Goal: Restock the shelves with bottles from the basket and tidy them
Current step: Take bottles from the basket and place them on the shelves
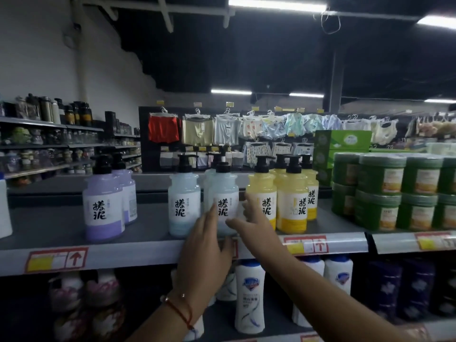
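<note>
From the head camera, a grey shelf [148, 245] held purple, pale blue and yellow pump bottles; a pale blue bottle [223, 193] stood near its front edge, cupped between both hands; the left hand [204, 248] and right hand [254, 218] reached up, fingers loosely spread against its sides.
</note>
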Demonstrator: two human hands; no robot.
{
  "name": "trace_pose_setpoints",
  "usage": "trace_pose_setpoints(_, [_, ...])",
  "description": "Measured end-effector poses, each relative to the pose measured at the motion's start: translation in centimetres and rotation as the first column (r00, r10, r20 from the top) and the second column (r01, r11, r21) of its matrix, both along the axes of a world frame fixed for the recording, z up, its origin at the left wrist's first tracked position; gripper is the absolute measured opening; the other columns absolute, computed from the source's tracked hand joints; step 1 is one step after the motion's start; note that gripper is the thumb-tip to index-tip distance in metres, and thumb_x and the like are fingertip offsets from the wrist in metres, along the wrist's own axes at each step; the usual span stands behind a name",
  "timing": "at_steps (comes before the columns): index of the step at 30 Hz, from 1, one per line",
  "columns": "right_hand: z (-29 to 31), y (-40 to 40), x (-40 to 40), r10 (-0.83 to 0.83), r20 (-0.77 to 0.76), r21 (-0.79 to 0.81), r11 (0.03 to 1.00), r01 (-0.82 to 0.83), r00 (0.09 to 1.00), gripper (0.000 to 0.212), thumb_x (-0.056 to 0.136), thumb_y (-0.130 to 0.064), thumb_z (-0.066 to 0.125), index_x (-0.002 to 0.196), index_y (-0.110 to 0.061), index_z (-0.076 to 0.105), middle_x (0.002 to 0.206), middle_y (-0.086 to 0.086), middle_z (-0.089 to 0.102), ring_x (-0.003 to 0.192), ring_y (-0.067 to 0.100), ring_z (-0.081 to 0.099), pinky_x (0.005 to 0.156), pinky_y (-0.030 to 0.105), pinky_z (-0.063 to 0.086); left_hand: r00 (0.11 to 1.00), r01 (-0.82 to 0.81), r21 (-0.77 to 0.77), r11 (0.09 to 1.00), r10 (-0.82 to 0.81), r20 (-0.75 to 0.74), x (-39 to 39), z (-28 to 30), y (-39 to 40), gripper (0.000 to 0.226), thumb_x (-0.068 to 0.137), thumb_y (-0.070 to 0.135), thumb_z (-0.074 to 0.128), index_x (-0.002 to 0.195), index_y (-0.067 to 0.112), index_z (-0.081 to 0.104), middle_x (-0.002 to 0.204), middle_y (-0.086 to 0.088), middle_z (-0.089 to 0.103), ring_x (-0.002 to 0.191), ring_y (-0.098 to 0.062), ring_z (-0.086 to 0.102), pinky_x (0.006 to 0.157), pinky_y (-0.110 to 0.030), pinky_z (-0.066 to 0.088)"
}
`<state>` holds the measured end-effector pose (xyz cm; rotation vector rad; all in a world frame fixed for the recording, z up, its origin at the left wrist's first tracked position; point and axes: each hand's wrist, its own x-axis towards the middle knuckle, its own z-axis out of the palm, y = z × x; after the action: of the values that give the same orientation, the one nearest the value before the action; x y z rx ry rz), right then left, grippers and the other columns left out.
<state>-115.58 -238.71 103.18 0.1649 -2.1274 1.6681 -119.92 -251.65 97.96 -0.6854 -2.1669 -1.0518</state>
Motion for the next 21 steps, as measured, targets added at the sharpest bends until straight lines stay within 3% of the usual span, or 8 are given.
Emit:
trace_pose_setpoints(2, [-1.8,0.8,2.4,-0.015,-0.033,-0.003,1.000,0.015,0.999,0.054,0.098,-0.008,0.064,0.138,-0.037,0.041,0.121,-0.027,0.056,0.103,-0.020,0.058,0.079,0.005,0.050,0.998,0.018,0.034,0.999,-0.016,-0.059,2.0,-1.5,-0.9,0.066,0.093,0.034,0.063,0.152,0.039,0.033,0.149,0.013,0.046,0.133,-0.012,0.051,0.101,-0.041,0.052])
trace_pose_setpoints(5, [-7.1,2.9,6.3,-0.061,0.037,0.019,0.998,0.061,0.997,0.038,0.098,-0.004,0.063,0.127,-0.029,0.060,0.117,-0.008,0.070,0.106,-0.001,0.067,0.082,0.015,0.054,0.995,0.096,0.014,0.995,-0.095,-0.035,5.0,-6.4,-2.0,0.045,0.096,0.035,0.059,0.140,0.038,0.049,0.139,0.018,0.052,0.128,-0.001,0.050,0.105,-0.028,0.045])
trace_pose_setpoints(8, [-14.8,5.2,9.9,-0.095,0.191,0.014,0.995,0.094,0.977,0.023,0.099,-0.005,0.063,0.114,-0.021,0.070,0.103,0.003,0.075,0.095,0.008,0.070,0.080,0.022,0.053,0.967,0.183,-0.061,0.981,-0.168,0.192,7.9,-14.1,-2.9,0.041,0.096,0.039,0.058,0.136,0.043,0.049,0.134,0.023,0.052,0.122,0.001,0.052,0.100,-0.023,0.045])
trace_pose_setpoints(11, [-24.5,7.3,13.7,-0.122,0.446,-0.023,0.989,0.148,0.886,0.012,0.100,-0.009,0.064,0.105,-0.016,0.072,0.091,0.006,0.074,0.083,0.011,0.067,0.074,0.025,0.052,0.862,0.253,-0.130,0.959,-0.163,0.480,10.6,-24.3,-3.1,0.039,0.094,0.037,0.063,0.132,0.042,0.053,0.129,0.019,0.056,0.113,-0.004,0.058,0.092,-0.029,0.051])
trace_pose_setpoints(14, [-35.8,8.8,18.2,-0.158,0.724,-0.030,0.965,0.259,0.672,0.014,0.088,-0.018,0.073,0.102,-0.013,0.074,0.093,0.015,0.074,0.082,0.024,0.066,0.071,0.035,0.051,0.668,0.301,-0.160,0.940,-0.088,0.739,13.9,-34.6,-2.6,0.042,0.091,0.040,0.066,0.131,0.029,0.061,0.128,0.007,0.063,0.114,-0.013,0.061,0.095,-0.033,0.052])
trace_pose_setpoints(16, [-43.3,9.6,21.9,-0.103,0.869,-0.045,0.958,0.284,0.485,0.011,0.081,-0.019,0.072,0.091,-0.015,0.075,0.088,0.019,0.070,0.073,0.026,0.062,0.067,0.035,0.046,0.481,0.337,-0.160,0.928,-0.024,0.876,16.3,-41.7,-2.2,0.050,0.081,0.044,0.064,0.126,0.022,0.065,0.120,0.000,0.068,0.110,-0.019,0.065,0.097,-0.035,0.052])
trace_pose_setpoints(19, [-52.1,10.2,26.5,-0.083,0.977,0.017,0.949,0.315,0.198,0.013,0.093,-0.014,0.067,0.083,-0.017,0.074,0.081,0.015,0.067,0.060,0.017,0.061,0.054,0.024,0.048,0.266,0.427,-0.262,0.866,0.157,0.951,19.4,-54.1,-2.5,0.059,0.070,0.061,0.057,0.124,0.036,0.058,0.128,0.000,0.062,0.115,-0.024,0.063,0.098,-0.041,0.052])
trace_pose_setpoints(21, [-56.6,10.2,28.9,-0.078,0.994,0.051,0.948,0.313,0.074,0.007,0.088,-0.010,0.072,0.082,-0.014,0.072,0.071,0.015,0.064,0.058,0.021,0.058,0.052,0.028,0.049,0.163,0.503,-0.310,0.807,0.264,0.951,21.2,-56.9,-1.8,0.063,0.073,0.062,0.058,0.132,0.039,0.053,0.146,-0.002,0.050,0.125,-0.025,0.057,0.102,-0.037,0.049])
